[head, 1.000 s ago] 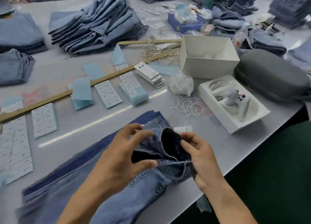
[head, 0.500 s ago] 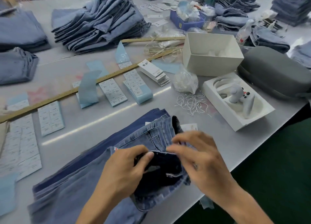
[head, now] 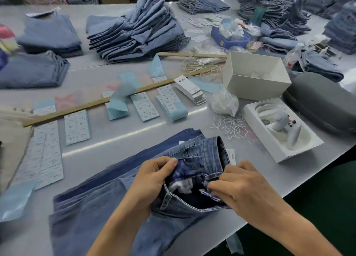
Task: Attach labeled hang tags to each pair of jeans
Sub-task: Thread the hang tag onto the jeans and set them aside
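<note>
A pair of blue jeans [head: 107,213] lies on top of other pairs at the near edge of the grey table [head: 92,148]. Its waistband is pulled open, showing the dark inside and a white inner label [head: 183,186]. My left hand [head: 152,180] grips the left side of the waistband. My right hand [head: 240,190] pinches the right side by the fly. A white hang tag [head: 231,155] peeks out from under the jeans. A stack of white hang tags [head: 190,91] and loose white strings [head: 229,127] lie further back.
Sheets of small label stickers [head: 77,128] lie along a wooden ruler [head: 115,99]. An open white box [head: 254,76], a white tray with a controller [head: 279,128], a grey case [head: 321,101], a plastic bag [head: 223,101] and tall stacks of folded jeans [head: 134,30] surround them.
The hands turned the waistband and spread it wider, so the white inner label now shows. My left hand shifted from under the band to gripping its left edge.
</note>
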